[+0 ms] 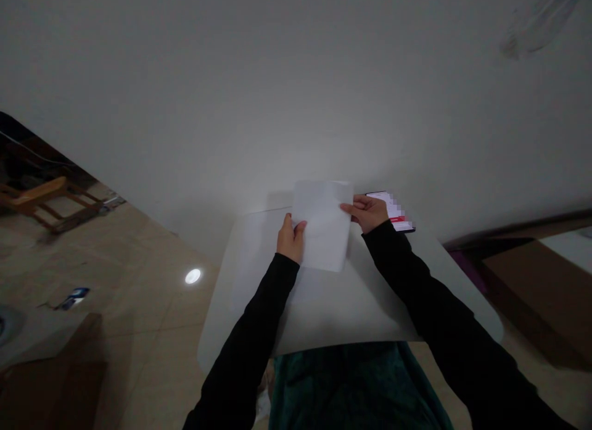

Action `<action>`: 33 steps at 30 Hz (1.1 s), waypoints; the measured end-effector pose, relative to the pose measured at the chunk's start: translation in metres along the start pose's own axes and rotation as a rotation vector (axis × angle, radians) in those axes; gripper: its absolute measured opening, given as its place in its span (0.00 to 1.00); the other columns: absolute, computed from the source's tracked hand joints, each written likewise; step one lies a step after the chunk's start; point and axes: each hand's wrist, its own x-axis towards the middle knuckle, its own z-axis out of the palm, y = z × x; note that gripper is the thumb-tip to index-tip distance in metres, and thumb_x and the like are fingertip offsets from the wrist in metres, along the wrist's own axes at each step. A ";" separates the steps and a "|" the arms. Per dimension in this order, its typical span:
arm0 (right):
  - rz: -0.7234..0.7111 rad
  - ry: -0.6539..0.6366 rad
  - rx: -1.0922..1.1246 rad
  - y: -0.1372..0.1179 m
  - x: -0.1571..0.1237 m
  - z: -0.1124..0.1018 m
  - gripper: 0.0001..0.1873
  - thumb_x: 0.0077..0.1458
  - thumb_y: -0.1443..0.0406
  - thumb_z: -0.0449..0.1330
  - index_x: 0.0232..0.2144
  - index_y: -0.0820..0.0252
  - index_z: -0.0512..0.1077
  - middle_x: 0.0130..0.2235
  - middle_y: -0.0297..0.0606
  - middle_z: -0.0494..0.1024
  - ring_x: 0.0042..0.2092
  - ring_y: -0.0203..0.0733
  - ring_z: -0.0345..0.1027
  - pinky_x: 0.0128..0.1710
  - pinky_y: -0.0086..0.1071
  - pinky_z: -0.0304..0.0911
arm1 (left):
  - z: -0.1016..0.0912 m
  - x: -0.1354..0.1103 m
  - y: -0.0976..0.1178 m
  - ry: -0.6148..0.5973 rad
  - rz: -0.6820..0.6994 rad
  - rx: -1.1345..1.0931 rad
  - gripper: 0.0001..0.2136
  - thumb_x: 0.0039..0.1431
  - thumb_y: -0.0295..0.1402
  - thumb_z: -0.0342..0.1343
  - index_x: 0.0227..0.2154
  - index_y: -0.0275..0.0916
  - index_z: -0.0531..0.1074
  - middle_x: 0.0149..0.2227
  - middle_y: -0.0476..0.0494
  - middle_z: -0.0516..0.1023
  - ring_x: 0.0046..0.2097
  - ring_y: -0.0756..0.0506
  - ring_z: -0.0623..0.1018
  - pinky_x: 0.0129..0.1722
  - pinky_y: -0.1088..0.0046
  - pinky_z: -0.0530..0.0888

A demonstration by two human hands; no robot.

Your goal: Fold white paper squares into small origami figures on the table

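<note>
Paper (321,232), white and blank on the side we see, is up in front of the white table (370,319), held by both hands. The left hand (291,239) has its left edge — thumb on the front, other fingers mostly hidden behind. The right hand (367,213) pinches the right edge, up near the top corner, with thumb and finger pressed together on it. I can't tell if the bottom edge touches the table.

Another white sheet (256,248) lies flat on the table, to the left and partly behind the held one. A phone (401,219) with a lit screen lies just past the right hand, partly hidden by it. Black sleeves (259,313) cover both arms. Behind the table is a big pale wall (296,78). Off to the left, a wooden seat (50,195) stands on the tan floor (157,282) — well apart from the table.
</note>
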 end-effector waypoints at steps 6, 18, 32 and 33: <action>-0.006 0.007 0.019 -0.001 0.005 -0.005 0.22 0.28 0.63 0.73 0.31 0.61 0.76 0.30 0.39 0.82 0.32 0.45 0.76 0.36 0.43 0.74 | -0.001 -0.001 -0.001 -0.101 0.054 0.055 0.13 0.60 0.37 0.50 0.45 0.35 0.66 0.40 0.37 0.76 0.47 0.39 0.76 0.49 0.58 0.72; -0.095 0.222 0.062 -0.009 0.008 -0.012 0.19 0.27 0.64 0.73 0.28 0.62 0.77 0.23 0.35 0.79 0.28 0.42 0.75 0.35 0.41 0.76 | -0.003 -0.001 0.000 -0.153 0.096 0.049 0.15 0.60 0.39 0.50 0.45 0.35 0.66 0.40 0.37 0.76 0.46 0.39 0.76 0.48 0.59 0.72; 0.056 0.116 0.036 0.020 0.003 0.007 0.22 0.34 0.53 0.70 0.32 0.57 0.73 0.28 0.35 0.79 0.29 0.41 0.74 0.30 0.37 0.74 | -0.008 0.004 -0.007 -0.005 0.031 0.171 0.19 0.58 0.41 0.51 0.47 0.33 0.66 0.31 0.39 0.75 0.43 0.37 0.76 0.48 0.58 0.70; 0.102 0.042 0.025 0.024 0.002 0.008 0.22 0.33 0.53 0.71 0.29 0.58 0.73 0.27 0.36 0.79 0.29 0.42 0.74 0.31 0.38 0.74 | -0.009 0.006 -0.009 0.013 0.019 0.183 0.19 0.58 0.41 0.52 0.47 0.32 0.66 0.31 0.39 0.74 0.43 0.37 0.76 0.49 0.58 0.70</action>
